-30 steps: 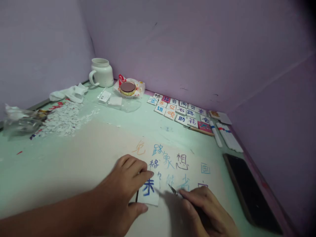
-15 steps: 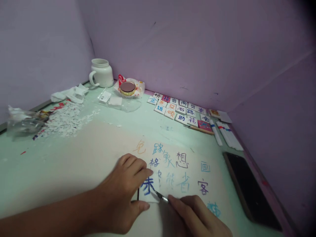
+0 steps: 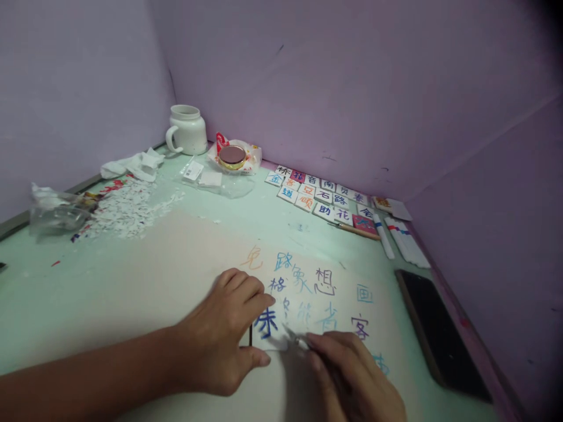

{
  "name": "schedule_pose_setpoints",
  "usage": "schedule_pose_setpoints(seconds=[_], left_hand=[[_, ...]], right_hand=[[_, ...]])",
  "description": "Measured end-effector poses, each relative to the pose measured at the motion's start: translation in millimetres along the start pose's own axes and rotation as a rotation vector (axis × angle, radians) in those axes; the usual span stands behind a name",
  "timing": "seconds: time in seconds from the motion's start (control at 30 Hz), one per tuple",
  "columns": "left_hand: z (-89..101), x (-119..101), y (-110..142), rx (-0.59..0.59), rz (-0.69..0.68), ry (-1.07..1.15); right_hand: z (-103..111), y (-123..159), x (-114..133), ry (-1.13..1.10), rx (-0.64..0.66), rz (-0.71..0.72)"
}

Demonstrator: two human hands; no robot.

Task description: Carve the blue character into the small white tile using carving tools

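Observation:
My left hand (image 3: 235, 334) grips the left side of a small white square tile (image 3: 275, 341), thumb at the near edge and fingers at the far one. A dark blue written character stands on the tile's upper face. In my right hand (image 3: 352, 375) is a craft knife (image 3: 299, 340), its slim metal end pointing to the tile from the right. The blade is blurred, and I cannot tell whether it touches the tile. Beneath both hands lies a pale sheet of paper (image 3: 202, 252) with coloured handwritten characters.
A dark phone (image 3: 440, 334) lies at the right. Along the back wall are several character tiles (image 3: 323, 195), a wooden-handled tool (image 3: 356, 231) and white markers (image 3: 404, 240). White shavings (image 3: 121, 211), a plastic bag (image 3: 59, 211), a white mug (image 3: 188, 132) and a round tin (image 3: 232, 155) are at the left and back.
My right hand has drawn the knife tip off the blue character, up and to the right, and its fingers have shifted. My left hand keeps its grip on the tile. The view has moved slightly.

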State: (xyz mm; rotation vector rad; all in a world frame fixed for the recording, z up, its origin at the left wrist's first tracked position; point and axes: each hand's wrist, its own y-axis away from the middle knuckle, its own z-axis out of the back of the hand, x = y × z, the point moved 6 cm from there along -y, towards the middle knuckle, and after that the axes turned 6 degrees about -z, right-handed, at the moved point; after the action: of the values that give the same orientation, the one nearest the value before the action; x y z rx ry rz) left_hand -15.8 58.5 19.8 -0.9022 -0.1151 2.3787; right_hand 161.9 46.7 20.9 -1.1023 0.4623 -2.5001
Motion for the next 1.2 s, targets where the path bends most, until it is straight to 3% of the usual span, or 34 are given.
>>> schedule_pose_setpoints(seconds=[0.13,0.47,0.6,0.7,0.77,0.9,1.03,1.13,1.2], left_hand=[[-0.3,2.4,-0.1,-0.029,-0.002,-0.002],[-2.2,2.9,-1.4,0.025,0.036,-0.005],[-2.5,3.5,-1.8,0.031,0.043,-0.019],[-3.9,4.2,-1.8,0.018,0.04,-0.059],[-4.1,5.1,-1.5,-0.017,0.043,-0.114],[-4.3,5.8,-1.2,-0.052,0.058,-0.202],[-1.6,1.1,0.5,-0.04,0.017,-0.13],[5.5,-3.9,4.3,-0.076,-0.04,-0.068],[11.3,-6.4,7.0,-0.119,-0.074,-0.051]], right_hand=[[8.3,-3.7,-7.0,-0.266,-0.067,-0.094],[11.9,-8.4,-12.5,-0.859,0.205,-0.451],[-0.8,-4.4,-16.2,-0.909,0.259,-0.462],[-3.5,-1.8,-20.6,-0.798,0.144,-0.531],[-2.0,-6.2,-13.4,-0.704,0.132,-0.426],[3.8,-17.8,10.1,-0.603,0.266,-0.019],[10.6,-17.6,12.3,-0.375,0.357,0.154],[13.8,-14.7,6.1,-0.263,0.392,0.111],[15.8,-15.1,2.1,-0.335,0.392,0.004]])
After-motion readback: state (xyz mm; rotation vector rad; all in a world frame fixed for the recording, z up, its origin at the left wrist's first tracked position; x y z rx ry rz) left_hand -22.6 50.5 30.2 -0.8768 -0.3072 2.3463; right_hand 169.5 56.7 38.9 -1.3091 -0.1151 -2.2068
